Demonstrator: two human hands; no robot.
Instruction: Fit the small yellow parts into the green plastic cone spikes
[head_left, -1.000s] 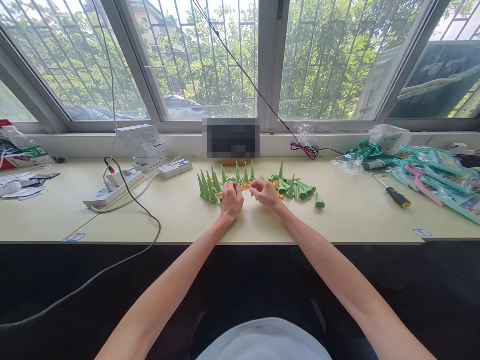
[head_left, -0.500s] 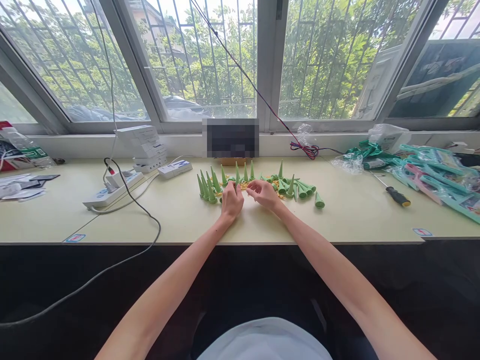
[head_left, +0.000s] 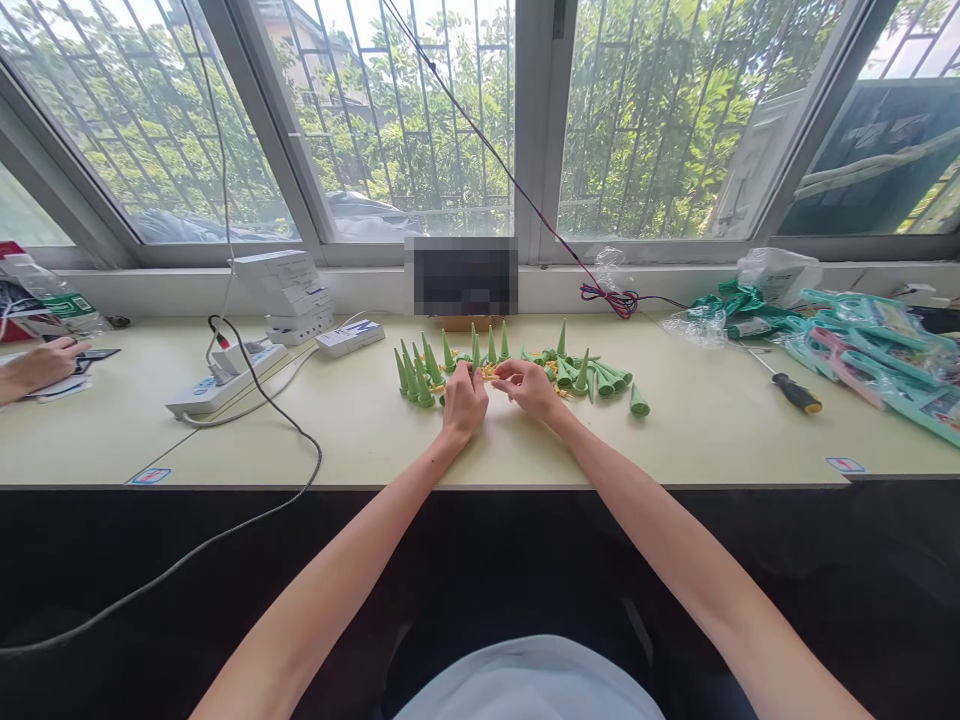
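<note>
Your left hand (head_left: 466, 402) is resting near the middle of the counter (head_left: 360, 440), set back from the front edge, and its fingers are curling in tightly. They appear to be gripping a green cone (head_left: 475, 352), which is pointing upward, its lower part hidden by your fingers. Your right hand (head_left: 529, 389) is hovering just beside, its thumb and forefinger bending toward each other with little room between; you cannot tell from here whether they are pinching anything. Small yellow pieces (head_left: 490, 373) are lying between and behind both hands.

Toward the counter's left end, upright cones (head_left: 424, 390) are standing in a cluster beside your left hand. Toward the right end, tipped-over cones (head_left: 613, 377) are lying in a heap, and one lone cone (head_left: 638, 402) is lying nearer the front edge. At the far left, a co-worker's hand (head_left: 46, 367) is reaching over some papers (head_left: 69, 388).

You seem to be in the middle of close fingertip work on that one cone, left hand steadying, right hand working. The next move is probably calling for a firm left hold and a light, precise right pinch, without knocking the standing cones.
</note>
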